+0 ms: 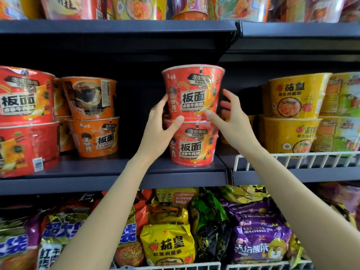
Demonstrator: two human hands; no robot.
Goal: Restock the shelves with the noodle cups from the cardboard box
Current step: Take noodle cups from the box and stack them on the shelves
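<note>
Nearest you: bagged noodle packs on the lowest shelf, under your forearms; one yellow pack reads 茄皇 鸡蛋面.
Left hand: thumb and fingers closed on the lower left side of the upper red cup, thumb tip at the seam between the two cups.
Right hand: thumb pressed on the cup's lower right front, fingers curled behind it, so you grip it from both sides.
Task cup: upright, seated on the lower red cup, which stands near the right end of the dark shelf, close to its front edge.
Cardboard box: not in view.
Risk: if you let go while the top cup sits off-centre, it could tip forward off the shelf edge; the slick film wrap may let it slide.
Risk, second: a push on the seam could nudge the bottom cup sideways and upset the stack.
Writing: both red cups read 板面 and 卤香牛肉味.
Neighbours: orange cups stacked to the left, yellow 茄皇 cups behind the white wire rail to the right.
</note>
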